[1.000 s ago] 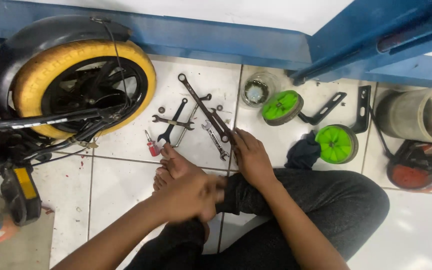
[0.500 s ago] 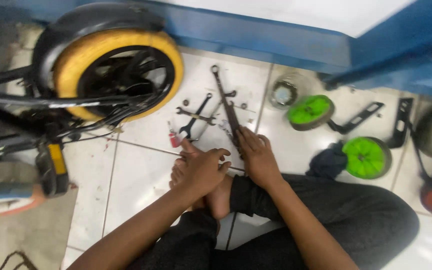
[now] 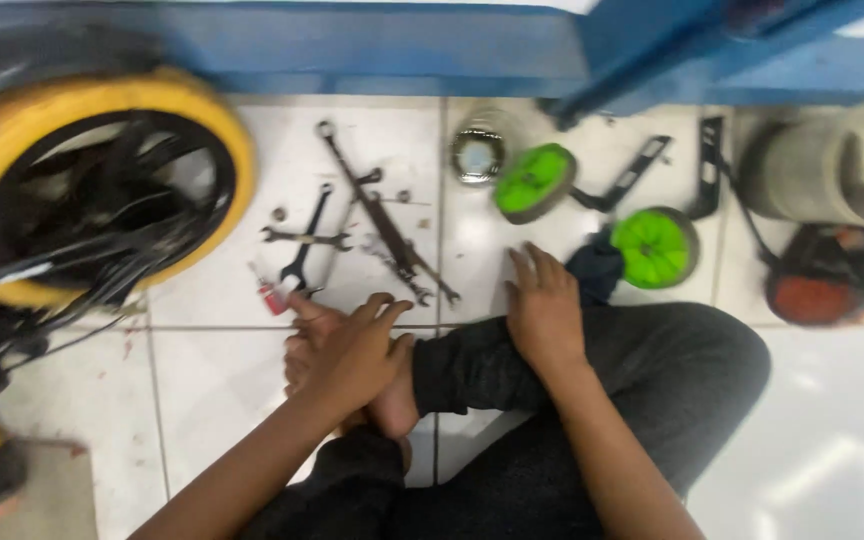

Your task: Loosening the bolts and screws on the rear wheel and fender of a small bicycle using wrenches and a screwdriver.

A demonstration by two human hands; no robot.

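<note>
Steel spanners (image 3: 372, 215) near bare left hand (image 3: 352, 350)

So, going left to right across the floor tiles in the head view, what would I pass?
Yellow-tyred wheel → small red-capped tube → spanners → round metal tin → upper green wheel → lower green wheel → grey cylinder.

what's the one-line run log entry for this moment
left hand: open, on bare foot | right hand: open, flat on shin | wrenches: untouched on floor tile | green wheels: beside right hand
</note>
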